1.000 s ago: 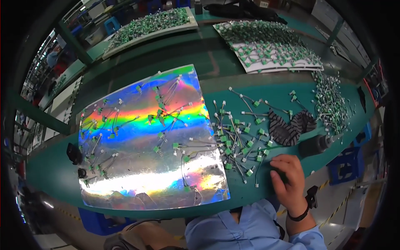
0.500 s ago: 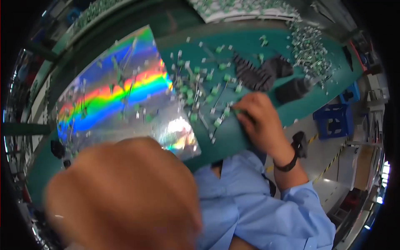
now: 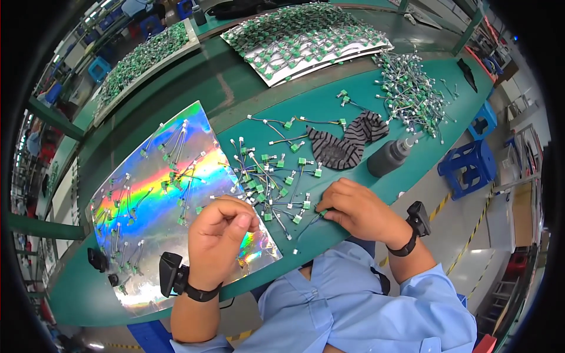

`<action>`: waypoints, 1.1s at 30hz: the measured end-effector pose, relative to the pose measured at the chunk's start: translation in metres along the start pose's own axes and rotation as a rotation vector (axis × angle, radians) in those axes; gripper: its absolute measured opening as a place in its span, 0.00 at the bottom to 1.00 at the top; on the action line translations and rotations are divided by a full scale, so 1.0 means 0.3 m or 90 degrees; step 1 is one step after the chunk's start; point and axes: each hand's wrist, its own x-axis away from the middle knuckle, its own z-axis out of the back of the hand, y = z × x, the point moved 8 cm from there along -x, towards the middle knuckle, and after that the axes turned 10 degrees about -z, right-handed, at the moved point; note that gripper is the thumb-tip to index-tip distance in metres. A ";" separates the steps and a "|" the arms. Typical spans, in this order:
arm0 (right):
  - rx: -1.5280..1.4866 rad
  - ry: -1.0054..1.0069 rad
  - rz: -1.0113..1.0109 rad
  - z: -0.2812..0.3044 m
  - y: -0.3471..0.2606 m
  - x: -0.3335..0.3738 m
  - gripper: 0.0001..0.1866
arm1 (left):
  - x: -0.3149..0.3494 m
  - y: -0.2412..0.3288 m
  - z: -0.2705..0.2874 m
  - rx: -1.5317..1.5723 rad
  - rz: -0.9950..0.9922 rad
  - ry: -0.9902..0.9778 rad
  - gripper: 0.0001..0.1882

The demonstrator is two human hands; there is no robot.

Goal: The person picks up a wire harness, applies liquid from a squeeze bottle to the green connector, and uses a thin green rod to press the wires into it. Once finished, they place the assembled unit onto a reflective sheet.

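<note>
**Right hand (image 3: pixel 362 213) pinches one wired connector (image 3: pixel 321 212); left hand (image 3: pixel 218 238) curls over a silver sheet (image 3: pixel 168 235)**

Two hands work apart, just below the frame's centre. The right hand's thumb and fingers clamp the connector's green end, right of centre, its dark wire trailing down and left. The left hand, well apart from that piece, has its fingers bent in; whether they grip anything, I cannot tell.

Between and above the hands lies a scatter of loose connectors (image 3: pixel 259 188), too overlapped to count. Right of centre are one striped cloth (image 3: pixel 335 150) and one dark bottle (image 3: pixel 388 157); at upper right, one heap of wired pieces (image 3: pixel 412 94). Two loaded boards stand farther off: a left board (image 3: pixel 192 36), upper left, and a middle board (image 3: pixel 294 75), upper middle.
</note>
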 end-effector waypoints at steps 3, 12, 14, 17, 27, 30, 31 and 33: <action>-0.005 0.003 0.014 0.006 -0.011 -0.004 0.13 | 0.013 -0.035 0.016 -0.033 0.021 0.006 0.04; 0.006 0.000 0.047 -0.008 -0.027 -0.017 0.13 | -0.006 -0.016 -0.039 -0.269 -0.064 -0.136 0.04; -0.023 0.014 0.051 -0.004 -0.025 -0.008 0.11 | 0.001 -0.024 -0.046 -0.278 -0.071 -0.162 0.05; -0.364 0.071 -0.105 0.021 0.062 0.018 0.06 | 0.003 -0.028 -0.050 -0.265 -0.052 -0.156 0.06; -0.873 -0.107 -0.176 -0.159 -0.070 -0.067 0.05 | 0.020 0.043 -0.109 -0.357 -0.212 -0.122 0.16; -0.874 -0.146 -0.181 -0.179 -0.097 -0.064 0.05 | 0.033 0.052 -0.114 -0.378 -0.272 -0.145 0.19; -0.872 -0.153 -0.184 -0.181 -0.105 -0.063 0.06 | 0.036 0.055 -0.109 -0.380 -0.272 -0.141 0.19; -0.867 -0.164 -0.188 -0.180 -0.121 -0.065 0.07 | 0.043 0.060 -0.098 -0.358 -0.264 -0.134 0.18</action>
